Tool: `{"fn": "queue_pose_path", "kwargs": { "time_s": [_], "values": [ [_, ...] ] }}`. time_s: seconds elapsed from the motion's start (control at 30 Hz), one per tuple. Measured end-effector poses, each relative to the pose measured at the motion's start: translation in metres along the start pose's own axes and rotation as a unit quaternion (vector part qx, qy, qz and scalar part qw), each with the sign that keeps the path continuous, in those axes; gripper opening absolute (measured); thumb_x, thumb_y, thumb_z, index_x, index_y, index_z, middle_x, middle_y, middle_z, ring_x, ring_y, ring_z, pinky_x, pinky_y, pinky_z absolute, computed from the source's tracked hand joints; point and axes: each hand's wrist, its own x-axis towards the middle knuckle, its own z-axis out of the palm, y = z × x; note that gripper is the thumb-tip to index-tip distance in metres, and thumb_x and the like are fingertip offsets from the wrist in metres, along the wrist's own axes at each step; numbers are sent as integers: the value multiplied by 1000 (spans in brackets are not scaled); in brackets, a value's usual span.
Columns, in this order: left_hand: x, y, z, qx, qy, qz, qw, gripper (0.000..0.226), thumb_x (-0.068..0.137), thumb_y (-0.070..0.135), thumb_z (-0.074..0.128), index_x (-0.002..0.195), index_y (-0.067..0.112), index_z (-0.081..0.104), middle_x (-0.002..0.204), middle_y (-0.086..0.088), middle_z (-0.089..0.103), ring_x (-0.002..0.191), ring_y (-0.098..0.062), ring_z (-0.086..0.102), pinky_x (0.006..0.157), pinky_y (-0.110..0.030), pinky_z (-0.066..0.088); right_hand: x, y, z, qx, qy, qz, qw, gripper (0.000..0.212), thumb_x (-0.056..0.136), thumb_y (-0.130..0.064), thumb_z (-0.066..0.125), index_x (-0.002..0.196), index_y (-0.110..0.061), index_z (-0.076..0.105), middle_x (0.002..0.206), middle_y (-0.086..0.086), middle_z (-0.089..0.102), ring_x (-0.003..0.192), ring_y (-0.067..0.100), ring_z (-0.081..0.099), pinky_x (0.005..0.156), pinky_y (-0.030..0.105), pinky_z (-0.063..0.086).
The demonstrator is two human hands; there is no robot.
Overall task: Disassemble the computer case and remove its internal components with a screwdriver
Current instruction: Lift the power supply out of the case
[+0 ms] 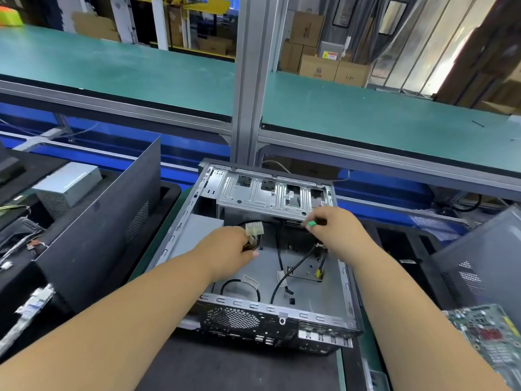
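Note:
An open computer case (pixel 282 309) lies on its side in front of me, its floor mostly bare with loose black cables (pixel 284 280). My left hand (pixel 228 249) reaches inside and grips a cable bundle ending in a white power connector (pixel 254 229). My right hand (pixel 329 224) is beside the silver drive cage (pixel 270 194), closed on a screwdriver with a green and black handle (pixel 313 223). The screwdriver's tip is hidden by the hand.
A removed black side panel (pixel 112 215) leans at the left, with a grey power supply (pixel 67 184) and other parts in a black tray behind it. A green circuit board (pixel 490 340) lies at the right by another panel (pixel 479 266). A vertical metal post (pixel 251 80) stands behind.

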Motion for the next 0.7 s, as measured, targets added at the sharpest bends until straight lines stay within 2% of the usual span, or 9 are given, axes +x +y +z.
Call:
{"fn": "queue_pose_path", "kwargs": {
  "time_s": [0.03, 0.1, 0.17, 0.23, 0.3, 0.4, 0.57, 0.7],
  "values": [
    [1, 0, 0, -7, 10, -4, 1000, 34, 94, 47, 53, 83, 16, 58, 89, -3, 59, 81, -21, 56, 74, -34, 48, -5, -1, -7, -44, -25, -1, 999, 14, 93, -18, 62, 92, -26, 73, 97, -5, 69, 84, 12, 62, 65, 23, 46],
    [4, 0, 0, -28, 31, -19, 999, 31, 95, 46, 52, 84, 18, 56, 87, 0, 56, 79, -18, 54, 69, -32, 45, -8, -6, -16, -163, -113, -2, 980, 21, 93, -10, 61, 104, -23, 74, 110, -2, 70, 97, 16, 64, 81, 25, 51],
    [6, -1, -1, -54, 54, -30, 997, 27, 95, 45, 53, 83, 21, 56, 82, 4, 53, 76, -17, 54, 65, -30, 41, -6, -16, -21, -257, -233, 36, 937, 36, 94, -3, 58, 126, -18, 66, 130, 1, 63, 115, 21, 61, 99, 29, 48],
    [10, -3, -5, -76, 71, -36, 994, 27, 95, 43, 55, 75, 23, 53, 77, 6, 51, 72, -15, 52, 60, -28, 36, -9, -19, -21, -291, -293, 66, 909, 45, 96, -1, 54, 138, -18, 58, 143, 3, 54, 126, 24, 54, 106, 31, 43],
    [13, -5, -8, -98, 84, -38, 991, 33, 94, 41, 56, 66, 26, 47, 72, 5, 50, 66, -10, 49, 54, -26, 31, -22, -12, -21, -293, -265, 46, 917, 43, 94, -2, 53, 131, -22, 64, 136, 0, 59, 121, 22, 58, 102, 31, 46],
    [15, -6, -9, -115, 90, -43, 988, 36, 93, 40, 58, 63, 25, 44, 70, 4, 49, 65, -10, 48, 53, -26, 30, -44, 3, -21, -243, -164, 10, 956, 40, 89, -5, 49, 110, -28, 73, 114, -8, 70, 106, 14, 63, 93, 31, 52],
    [13, -3, -7, -90, 87, -30, 992, 31, 94, 42, 57, 74, 19, 56, 75, 3, 51, 74, -18, 52, 65, -29, 38, -44, 8, -20, -201, -132, 2, 971, 35, 88, -11, 49, 101, -33, 73, 108, -10, 70, 101, 12, 63, 87, 30, 53],
    [11, 0, -6, -48, 76, -1, 996, 32, 96, 42, 54, 79, 16, 58, 71, 10, 44, 75, -18, 49, 69, -29, 35, -42, -6, -14, -145, -97, -14, 985, 32, 85, -12, 52, 99, -30, 73, 102, -12, 70, 95, 11, 63, 85, 32, 54]
  ]
}}
